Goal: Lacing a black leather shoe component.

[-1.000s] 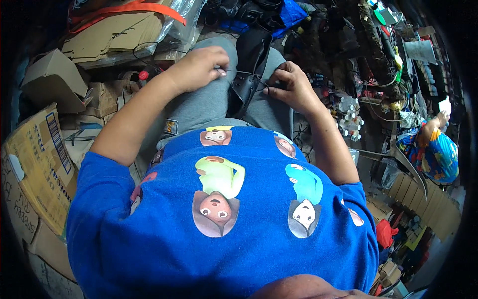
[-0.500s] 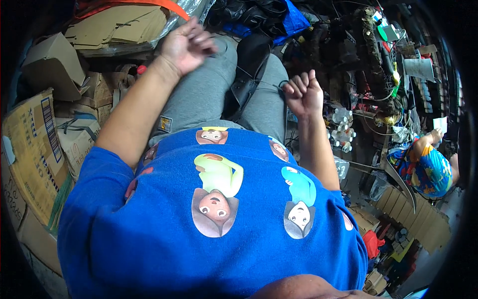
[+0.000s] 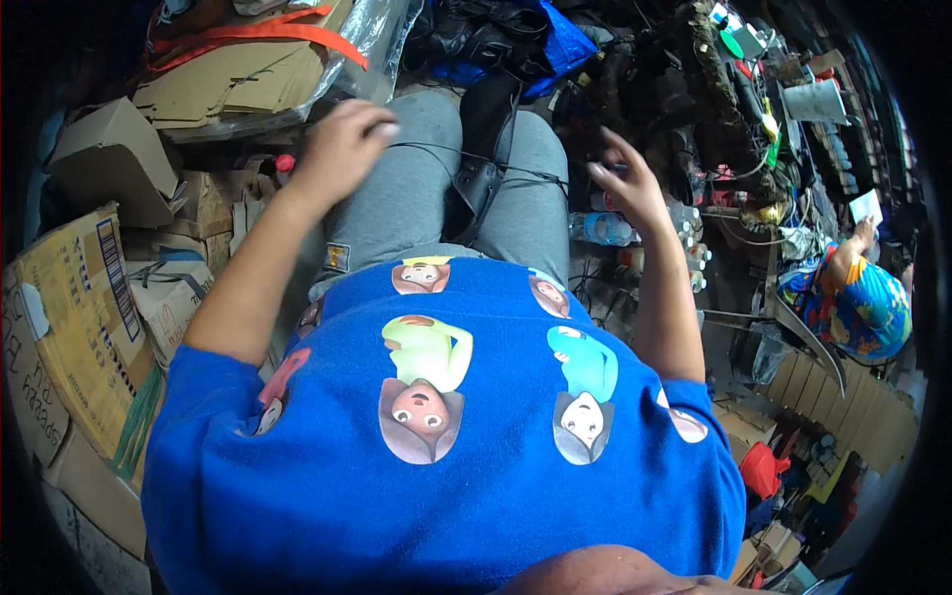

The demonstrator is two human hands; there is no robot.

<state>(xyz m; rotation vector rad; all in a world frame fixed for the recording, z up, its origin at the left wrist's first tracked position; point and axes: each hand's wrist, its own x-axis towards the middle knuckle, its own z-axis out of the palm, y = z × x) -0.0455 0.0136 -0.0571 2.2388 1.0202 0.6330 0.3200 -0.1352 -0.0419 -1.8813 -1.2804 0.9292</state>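
Note:
A black leather piece (image 3: 482, 178), possibly part of a shoe or bag, stands between my thighs. Dark thread (image 3: 535, 177) passes through or around it and trails over both grey trouser legs. Above my left thigh, my left hand (image 3: 347, 149) hangs with loosely bent fingers and nothing visible in it. My right hand (image 3: 635, 188) is off to the right of my right knee, thumb and forefinger spread apart, holding nothing I can see. Neither hand touches the leather.
Cardboard boxes (image 3: 84, 307) are stacked at my left, with flattened cardboard (image 3: 238, 84) and an orange strap (image 3: 258, 35) beyond. Clear plastic bottles (image 3: 605, 228) lie right of my leg. A curved metal blade (image 3: 808, 342) is farther right, near another person in a colourful shirt (image 3: 868, 307).
Both hands have gone from closed to loosened fingers. My left hand has come down and nearer; my right has shifted slightly right. The thread now lies lower across my legs.

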